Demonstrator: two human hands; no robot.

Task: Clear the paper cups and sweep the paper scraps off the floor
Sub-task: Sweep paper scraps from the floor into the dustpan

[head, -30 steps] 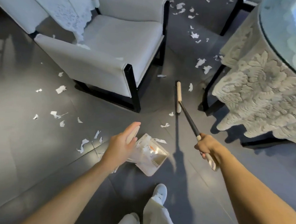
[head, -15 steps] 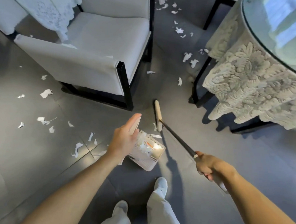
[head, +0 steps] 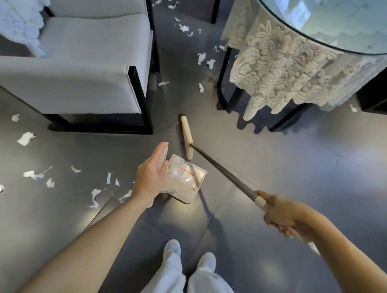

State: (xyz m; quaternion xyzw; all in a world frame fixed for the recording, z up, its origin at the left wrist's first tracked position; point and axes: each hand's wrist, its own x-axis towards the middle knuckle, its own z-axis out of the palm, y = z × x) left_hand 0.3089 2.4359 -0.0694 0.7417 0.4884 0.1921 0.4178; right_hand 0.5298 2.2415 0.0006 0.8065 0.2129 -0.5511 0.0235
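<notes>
Paper scraps (head: 26,138) scattered on floor (head: 301,165) left of dustpan (head: 185,180) and far between armchair (head: 91,47) and table (head: 334,23), more inside dustpan, broom (head: 186,136) head at its far lip, left hand (head: 150,175) holding dustpan handle, fingers nearly straight, right hand (head: 279,212) curled round broom pole

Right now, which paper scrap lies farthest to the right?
The lone scrap beyond the lace-draped table, beside dark furniture; all others lie further left.

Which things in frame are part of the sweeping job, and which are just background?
Job: paper scraps on the floor; broom, gripped by right hand; dustpan, held by left hand. No paper cups in view.
Background: armchair; glass-topped table; lace cloth.
</notes>
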